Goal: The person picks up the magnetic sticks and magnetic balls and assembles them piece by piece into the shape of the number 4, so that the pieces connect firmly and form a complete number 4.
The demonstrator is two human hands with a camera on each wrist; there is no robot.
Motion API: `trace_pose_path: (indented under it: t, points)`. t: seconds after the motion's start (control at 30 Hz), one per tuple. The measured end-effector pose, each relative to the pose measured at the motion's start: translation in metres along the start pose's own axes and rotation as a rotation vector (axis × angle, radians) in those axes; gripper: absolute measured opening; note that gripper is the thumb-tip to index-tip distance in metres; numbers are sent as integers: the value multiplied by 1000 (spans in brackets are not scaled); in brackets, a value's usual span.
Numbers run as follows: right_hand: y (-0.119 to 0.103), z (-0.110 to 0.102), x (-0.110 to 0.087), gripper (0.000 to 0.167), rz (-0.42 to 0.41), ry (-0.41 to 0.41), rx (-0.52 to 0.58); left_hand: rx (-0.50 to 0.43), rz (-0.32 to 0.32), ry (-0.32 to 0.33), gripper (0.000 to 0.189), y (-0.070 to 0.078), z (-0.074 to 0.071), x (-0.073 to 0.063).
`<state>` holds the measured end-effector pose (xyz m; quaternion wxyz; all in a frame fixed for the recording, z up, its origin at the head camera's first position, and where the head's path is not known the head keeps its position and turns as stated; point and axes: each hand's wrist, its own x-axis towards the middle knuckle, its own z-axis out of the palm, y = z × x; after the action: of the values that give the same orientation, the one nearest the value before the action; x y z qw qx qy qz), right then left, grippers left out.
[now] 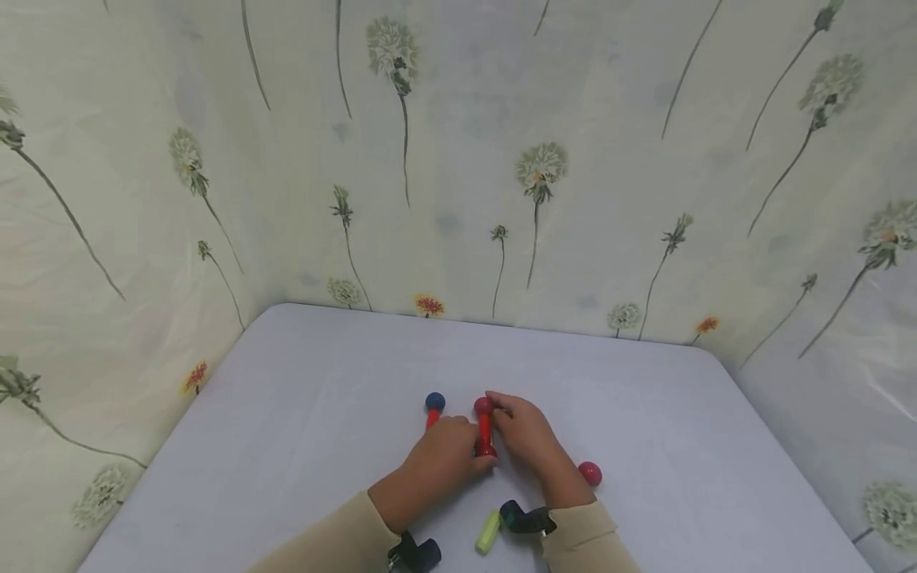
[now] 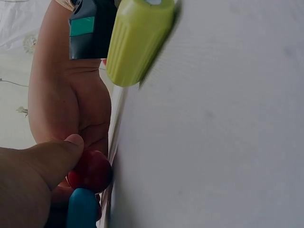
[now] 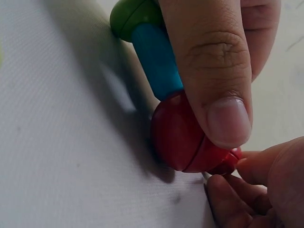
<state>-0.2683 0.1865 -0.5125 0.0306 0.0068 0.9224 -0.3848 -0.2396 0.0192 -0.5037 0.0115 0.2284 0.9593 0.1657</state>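
Several joins made, two pieces apart

Beneath both grips spreads the white, round-cornered table (image 1: 322, 358). Across it, the left hand (image 1: 440, 452) bends over the joined work, its thumb clamped on the near corner; the right hand (image 1: 526, 430) pinches the far end. Between the grips runs a straight, glossy red rod (image 1: 485, 430). A smooth blue rod (image 3: 156, 61) leads leftward beneath the left hand, and a second red rod (image 1: 433, 418) pokes out beyond its knuckles. Nearer the person than both grips lies a fluted yellow-green rod (image 1: 488, 532).

Smallest are the balls: a shiny dark-red near ball (image 3: 178, 135) under the left thumb, a pinkish-red far ball (image 1: 483, 406) in the right fingers, a green ball (image 3: 135, 19) ending the blue rod, a blue ball (image 1: 435, 401) capping the second red rod, and a loose pink-red ball (image 1: 591, 473) right of the right wrist.

Much seems joined; the green corner's second join is hidden. The yellow-green rod and loose ball appear left over, unattached.
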Motion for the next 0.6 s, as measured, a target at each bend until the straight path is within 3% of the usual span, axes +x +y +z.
trace_pose_path:
  t: [0.17, 0.33, 0.5, 0.6]
  points:
    - [3, -2, -4, 44, 25, 46, 34, -47, -22, -1, 37, 1, -3, -2]
    - [1, -6, -11, 38, 38, 82, 58, -72, -11, 74, 44, -4, -11, -14]
    - [-7, -18, -21, 32, 26, 98, 23, -131, 9, 174, 46, -18, -16, -28]
    - [-11, -29, -32, 29, -3, 70, -10, -148, -7, 200, 44, -32, -15, -33]
